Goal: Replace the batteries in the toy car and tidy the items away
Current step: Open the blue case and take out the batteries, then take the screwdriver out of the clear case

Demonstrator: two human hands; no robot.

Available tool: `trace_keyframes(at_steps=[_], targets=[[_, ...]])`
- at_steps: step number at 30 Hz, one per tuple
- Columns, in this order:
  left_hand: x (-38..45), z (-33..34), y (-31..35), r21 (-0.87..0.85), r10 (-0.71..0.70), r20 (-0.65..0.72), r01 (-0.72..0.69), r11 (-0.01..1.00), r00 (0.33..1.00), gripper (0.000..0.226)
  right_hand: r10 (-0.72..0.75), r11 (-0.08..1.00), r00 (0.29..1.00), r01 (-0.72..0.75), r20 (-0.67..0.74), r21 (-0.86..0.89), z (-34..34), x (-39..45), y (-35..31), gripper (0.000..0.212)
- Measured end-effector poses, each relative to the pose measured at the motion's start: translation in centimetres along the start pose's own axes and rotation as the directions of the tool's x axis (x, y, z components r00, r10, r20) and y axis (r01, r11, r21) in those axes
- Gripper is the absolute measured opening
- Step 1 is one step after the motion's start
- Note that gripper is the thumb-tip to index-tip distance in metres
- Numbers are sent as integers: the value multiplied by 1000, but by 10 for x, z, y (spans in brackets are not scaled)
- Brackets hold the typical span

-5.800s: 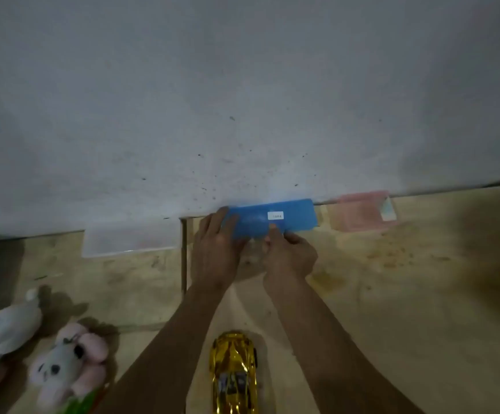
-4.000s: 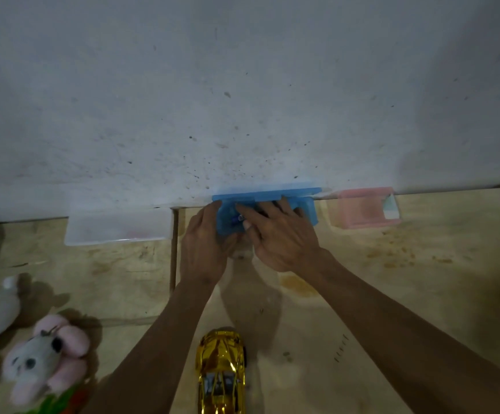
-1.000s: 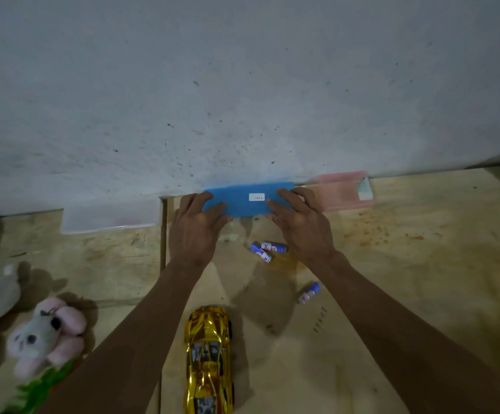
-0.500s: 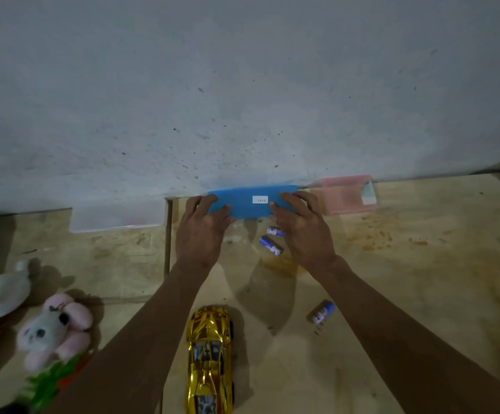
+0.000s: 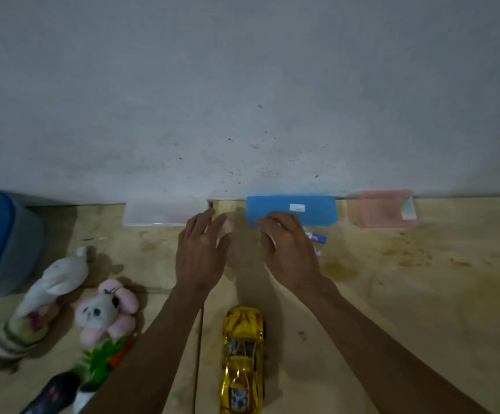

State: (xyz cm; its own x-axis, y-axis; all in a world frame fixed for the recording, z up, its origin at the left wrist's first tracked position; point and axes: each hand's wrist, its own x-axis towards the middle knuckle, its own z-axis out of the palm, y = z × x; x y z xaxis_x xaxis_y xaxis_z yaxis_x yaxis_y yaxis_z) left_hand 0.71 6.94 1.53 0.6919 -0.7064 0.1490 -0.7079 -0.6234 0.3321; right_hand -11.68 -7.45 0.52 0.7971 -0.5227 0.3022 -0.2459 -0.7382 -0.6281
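At the far edge of the plywood floor (image 5: pixel 422 294), against the grey wall (image 5: pixel 242 85): blue box (image 5: pixel 317 211) lying shut, white label on its lid. Just in front of it, right hand (image 5: pixel 290 252) hovering with fingers loosely bent, apparently holding nothing, though fingertips too blurred for certainty. Left hand (image 5: pixel 202 249) spread wide and relaxed, gripping nothing, near the clear box (image 5: pixel 159 215).

Peeking out from behind the right hand, beside the box's near edge: loose batteries (image 5: pixel 316 236), purple and white, lying on the boards. Possibly more hidden under the palm.

Risking here: nudging the round cells with a sweeping hand and sending them rolling off toward the pink box (image 5: pixel 383 208) or into the seam between boards. Also mixing fresh cells with spent ones, nothing separating the two on the floor.

Toward the near edge, between the forearms: toy car (image 5: pixel 242 360), shiny gold, sitting on its wheels, nose pointing away from the wall, well apart from both hands. Battery hatch presumably underneath, not showing; needing a flip before any swap.

Along the left edge: plush toys (image 5: pixel 105 312) lying in a loose cluster.
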Motion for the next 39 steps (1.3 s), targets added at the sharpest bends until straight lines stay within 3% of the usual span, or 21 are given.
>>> trace_keyframes(at_steps=[2, 5, 9, 10, 12, 15, 18, 24, 27, 31, 39], targets=[[-8, -14, -30, 13, -81, -29, 81, 997, 996, 42, 19, 999, 999, -21, 48, 30, 20, 7, -24, 19], [-14, -36, -72, 69, -214, -24, 215, 974, 977, 47, 89, 994, 987, -97, 132, 52, 47, 17, -62, 27], [-9, -57, -121, 99, -241, 22, 237, 966, 970, 52, 355, 901, 915, -389, 190, 190, 85, 25, -110, 32], [-5, -60, -132, 102, -225, 42, 220, 970, 973, 53, 471, 820, 862, -505, 185, 269, 94, 26, -121, 31], [5, -61, -152, 114, -187, 84, 177, 978, 979, 53, 696, 561, 684, -709, 221, 428, 110, 32, -145, 27], [18, -56, -177, 132, -97, 125, 80, 988, 987, 55, 866, 283, 460, -774, 196, 566, 140, 46, -171, 28], [28, -52, -188, 63, -3, 132, -5, 998, 991, 52, 939, 155, 324, -693, 112, 704, 165, 62, -186, 33], [35, -44, -207, 22, 126, 67, -127, 992, 990, 44, 983, 8, 154, -584, 101, 812, 194, 75, -193, 36], [36, -44, -211, 20, 142, 70, -144, 989, 987, 51, 976, -95, 127, -494, 179, 864, 193, 76, -195, 31], [37, -47, -211, 48, 163, 61, -166, 985, 985, 54, 957, -173, 143, -422, 253, 890, 187, 76, -198, 39], [42, -50, -212, 111, 159, 91, -169, 979, 983, 46, 935, -207, 184, -409, 302, 889, 185, 71, -197, 41]])
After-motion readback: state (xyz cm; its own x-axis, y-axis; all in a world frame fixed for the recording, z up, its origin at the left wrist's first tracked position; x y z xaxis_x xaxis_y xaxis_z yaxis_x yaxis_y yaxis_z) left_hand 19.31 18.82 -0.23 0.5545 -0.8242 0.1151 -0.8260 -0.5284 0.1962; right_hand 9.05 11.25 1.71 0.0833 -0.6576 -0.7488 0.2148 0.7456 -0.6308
